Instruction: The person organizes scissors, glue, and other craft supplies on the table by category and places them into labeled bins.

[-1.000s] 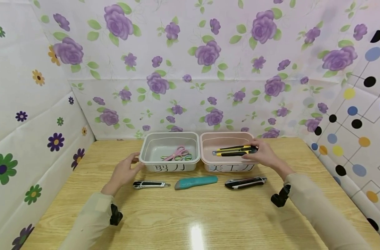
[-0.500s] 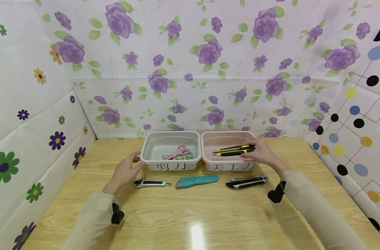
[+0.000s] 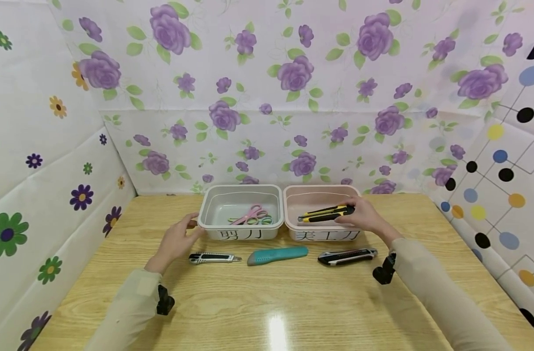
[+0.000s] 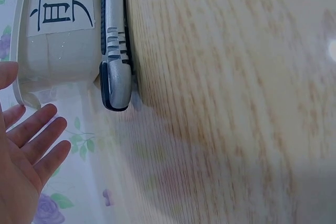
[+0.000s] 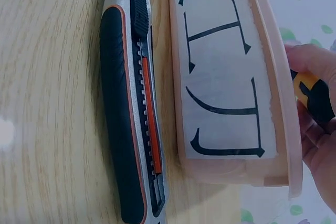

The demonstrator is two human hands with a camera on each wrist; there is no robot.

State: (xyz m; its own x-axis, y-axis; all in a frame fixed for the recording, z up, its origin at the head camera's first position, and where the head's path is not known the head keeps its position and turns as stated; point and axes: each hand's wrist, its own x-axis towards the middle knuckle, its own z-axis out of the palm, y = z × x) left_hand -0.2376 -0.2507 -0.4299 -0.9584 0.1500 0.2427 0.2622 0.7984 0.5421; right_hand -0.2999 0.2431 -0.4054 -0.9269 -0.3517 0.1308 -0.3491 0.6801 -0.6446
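Observation:
My right hand (image 3: 364, 214) grips a yellow-and-black utility knife (image 3: 326, 216) by its handle end, inside the pink box (image 3: 321, 229). A similar yellow-and-black knife appears alongside it, partly hidden. In the right wrist view, the held knife's handle (image 5: 313, 95) shows between thumb and fingers beyond the box rim. My left hand (image 3: 176, 241) rests at the left corner of the grey box (image 3: 238, 227), fingers loosely extended in the left wrist view. Pink-handled scissors (image 3: 251, 214) and green-handled scissors (image 3: 266, 221) lie in the grey box.
Along the front of the boxes lie a silver-and-black utility knife (image 3: 214, 258), a teal utility knife (image 3: 277, 255) and a black-and-silver utility knife with a red strip (image 3: 347, 257). Both boxes carry paper labels with characters. A patterned cloth wall (image 3: 258, 146) stands behind them.
My right hand has shifted slightly left with the knife, further over the pink box. The left hand stays at the grey box, and the whole head view has drifted a little.

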